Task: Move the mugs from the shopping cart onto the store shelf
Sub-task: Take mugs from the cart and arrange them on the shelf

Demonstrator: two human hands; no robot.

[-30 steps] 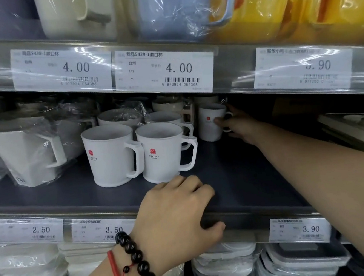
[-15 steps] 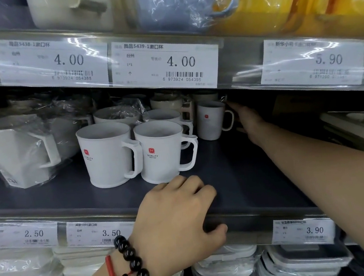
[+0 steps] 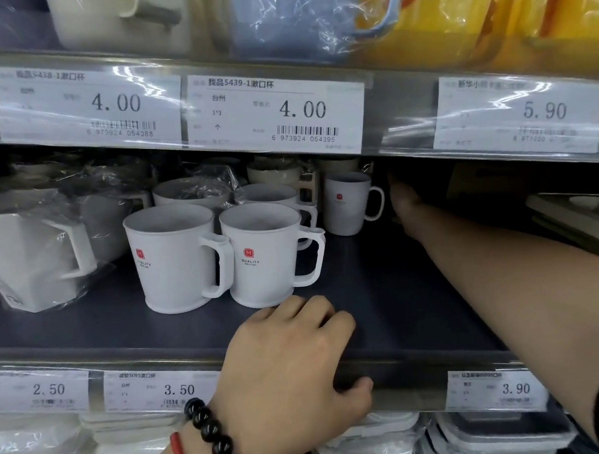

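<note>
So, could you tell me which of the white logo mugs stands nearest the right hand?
The small back mug, standing apart right of the front pair; its handle faces the right hand.

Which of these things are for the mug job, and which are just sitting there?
For the job:
- white mugs with red logo
- dark shelf
- left hand, gripping the shelf edge
- right hand, beside the back mug

Just sitting there:
- wrapped square white mug
- price tags
- yellow duck items
- stacked containers below
</note>
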